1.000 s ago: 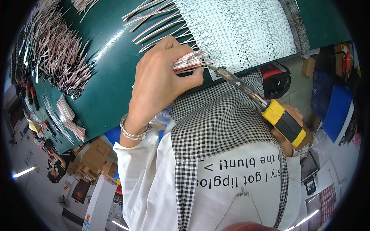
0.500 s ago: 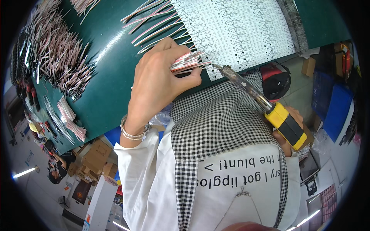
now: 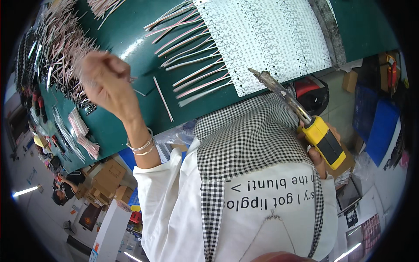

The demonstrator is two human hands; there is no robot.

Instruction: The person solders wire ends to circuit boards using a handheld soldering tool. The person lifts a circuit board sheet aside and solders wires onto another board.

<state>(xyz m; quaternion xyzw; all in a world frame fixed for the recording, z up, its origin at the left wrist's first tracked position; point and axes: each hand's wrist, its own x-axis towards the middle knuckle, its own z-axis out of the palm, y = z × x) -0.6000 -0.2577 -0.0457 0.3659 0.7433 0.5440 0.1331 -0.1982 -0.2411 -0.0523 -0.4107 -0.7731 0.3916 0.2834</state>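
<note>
My left hand (image 3: 107, 83), smeared by motion, is over the green table beside a large heap of cut wires (image 3: 65, 52). Its fingers look curled, but whether anything is in them cannot be made out. My right hand (image 3: 317, 159) grips a soldering iron (image 3: 325, 142) with a yellow and black handle. The iron's dark tip points up and left, just above the near edge of a white circuit board panel (image 3: 266, 39). Pairs of red and white wires (image 3: 198, 65) stick out from the panel's left edge. A single loose wire (image 3: 163, 99) lies apart on the table.
The green table (image 3: 148, 102) ends in front of my checked apron. Tied wire bundles (image 3: 78, 122) lie at its left, near tools. A dark grey bar (image 3: 329, 32) rests along the panel's right side. Cardboard boxes (image 3: 109, 174) and a blue crate (image 3: 379, 131) stand beyond the table.
My left hand has moved left from the panel's corner to the wire heap; the wire bundle it held no longer shows. One loose wire now lies on the table. The iron's tip has shifted slightly right.
</note>
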